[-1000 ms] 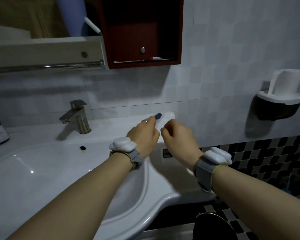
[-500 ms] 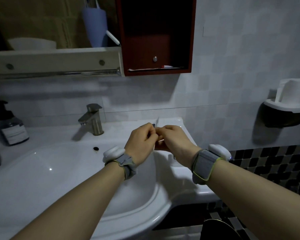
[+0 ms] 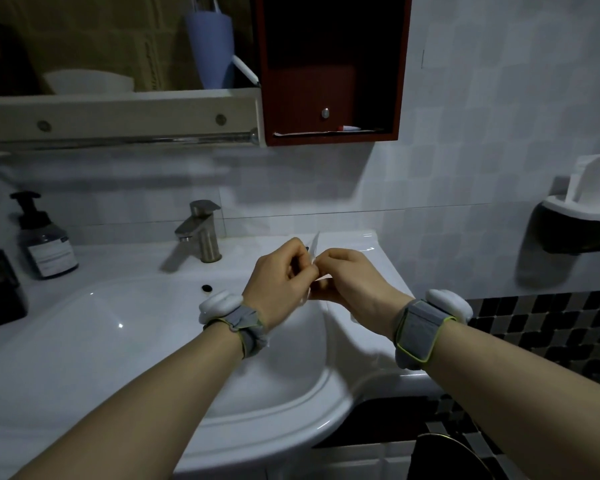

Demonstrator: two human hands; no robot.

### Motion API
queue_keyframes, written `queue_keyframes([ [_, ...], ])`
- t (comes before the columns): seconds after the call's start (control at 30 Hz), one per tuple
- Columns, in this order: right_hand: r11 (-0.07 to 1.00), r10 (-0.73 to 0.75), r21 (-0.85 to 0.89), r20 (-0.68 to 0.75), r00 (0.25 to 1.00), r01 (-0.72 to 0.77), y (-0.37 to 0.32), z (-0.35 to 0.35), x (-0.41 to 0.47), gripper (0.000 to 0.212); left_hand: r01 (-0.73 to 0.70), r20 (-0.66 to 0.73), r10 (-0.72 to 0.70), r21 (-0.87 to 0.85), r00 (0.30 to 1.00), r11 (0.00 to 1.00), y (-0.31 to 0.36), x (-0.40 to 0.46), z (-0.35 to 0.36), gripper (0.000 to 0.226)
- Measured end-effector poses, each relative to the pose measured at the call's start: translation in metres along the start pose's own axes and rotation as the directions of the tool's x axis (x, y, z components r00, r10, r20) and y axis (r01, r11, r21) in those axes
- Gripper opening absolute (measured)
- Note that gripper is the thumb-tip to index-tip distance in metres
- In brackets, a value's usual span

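My left hand and my right hand meet above the right side of a white sink. Between their pinching fingers is a small thin clear wrapper, with one narrow end sticking up above the fingertips. Most of it is hidden inside my hands, and what it holds cannot be made out. Both wrists wear grey straps with white pads.
A metal tap stands behind the basin. Dark pump bottles stand at the left. Above are a shelf with a blue cup and a red cabinet. A tissue holder hangs on the right wall.
My hands have lifted the small item off the sink's back right corner and drawn together over the basin's edge. The view has tilted up, bringing in the shelf and the bottles.
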State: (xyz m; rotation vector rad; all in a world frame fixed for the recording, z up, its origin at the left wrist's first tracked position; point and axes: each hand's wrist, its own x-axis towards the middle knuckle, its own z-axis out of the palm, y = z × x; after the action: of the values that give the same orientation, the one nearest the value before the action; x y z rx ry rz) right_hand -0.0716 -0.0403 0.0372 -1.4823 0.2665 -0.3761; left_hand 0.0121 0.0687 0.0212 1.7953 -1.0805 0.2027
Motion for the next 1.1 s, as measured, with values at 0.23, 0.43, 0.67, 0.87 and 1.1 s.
queue_keyframes([
  [0.23, 0.988, -0.111, -0.108, -0.002, 0.994, 0.11, 0.0, 0.003, -0.004, 0.02, -0.02, 0.082, 0.012, 0.103, 0.997, 0.994, -0.004, 0.001, -0.007, 0.015],
  [0.43, 0.814, -0.306, -0.539, -0.085, 0.948, 0.215, 0.003, 0.008, -0.009, 0.019, -0.146, 0.257, 0.055, 0.35, 0.965, 0.926, -0.004, 0.006, -0.016, 0.021],
  [0.67, 0.701, -0.391, -0.695, -0.188, 0.901, 0.16, 0.006, -0.003, 0.003, 0.02, -0.08, 0.115, 0.016, 0.573, 0.993, 0.816, 0.0, 0.017, -0.016, 0.015],
  [0.87, 0.784, -0.221, -0.62, -0.305, 0.926, -0.017, 0.004, -0.016, 0.008, 0.03, -0.055, -0.007, 0.076, 0.616, 0.997, 0.786, 0.006, 0.021, -0.015, 0.009],
  [1.1, 0.833, -0.261, -0.55, -0.295, 0.919, 0.06, -0.01, -0.019, 0.018, 0.023, -0.158, 0.087, 0.14, 0.738, 0.986, 0.655, 0.028, 0.026, 0.007, 0.015],
])
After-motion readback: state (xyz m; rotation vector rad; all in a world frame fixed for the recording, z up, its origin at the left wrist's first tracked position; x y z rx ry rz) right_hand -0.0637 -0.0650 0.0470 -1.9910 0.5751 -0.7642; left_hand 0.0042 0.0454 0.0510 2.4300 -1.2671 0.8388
